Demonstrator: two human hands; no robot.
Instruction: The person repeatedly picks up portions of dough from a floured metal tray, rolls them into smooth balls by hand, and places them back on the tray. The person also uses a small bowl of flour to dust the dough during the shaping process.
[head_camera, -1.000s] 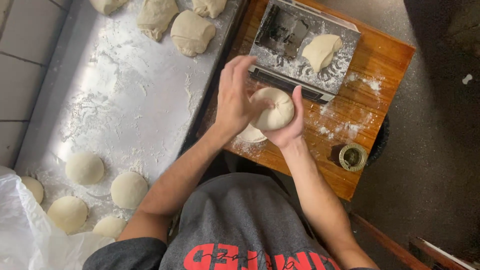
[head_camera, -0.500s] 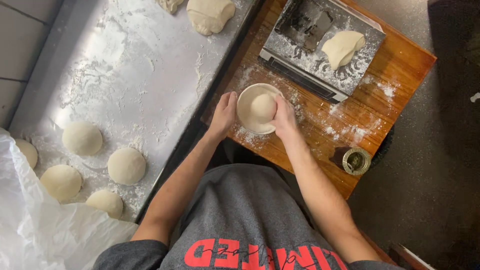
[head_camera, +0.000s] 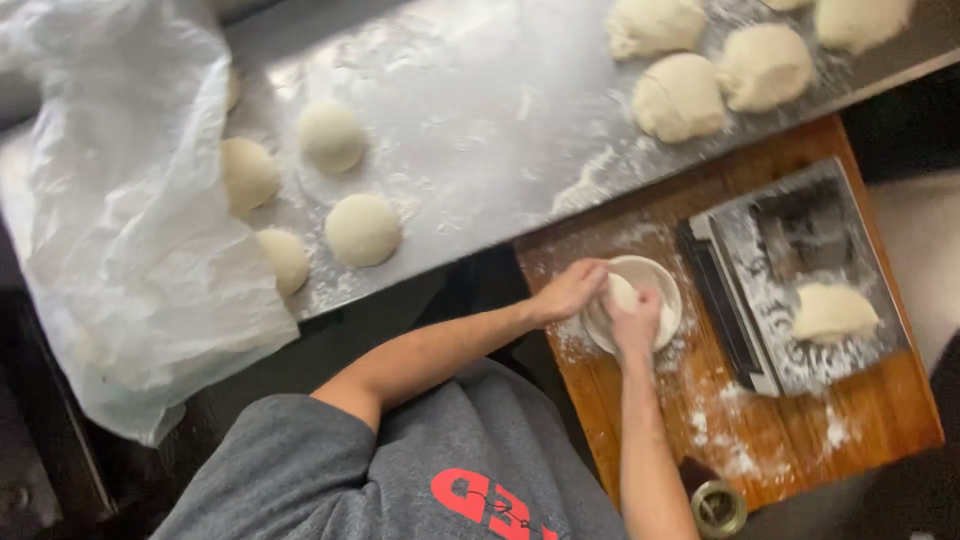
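A small white bowl (head_camera: 664, 280) stands on the floured wooden table (head_camera: 840, 440). Inside it lies a dough ball (head_camera: 623, 290). My left hand (head_camera: 568, 290) holds the bowl's left rim. My right hand (head_camera: 636, 322) presses down on the dough ball from the near side, fingers closed over it. Both forearms reach in from the lower part of the view.
A flour-dusted scale (head_camera: 800, 280) with a dough piece (head_camera: 833, 312) sits right of the bowl. The steel counter (head_camera: 470, 130) carries round dough balls (head_camera: 362, 229) at left, rough dough lumps (head_camera: 680, 95) at right, and a plastic sheet (head_camera: 120, 220). A small jar (head_camera: 718, 508) is at the table's near edge.
The dough ball went from my raised hands down into the bowl, and my hands now press on it there. The view has swung to the left.
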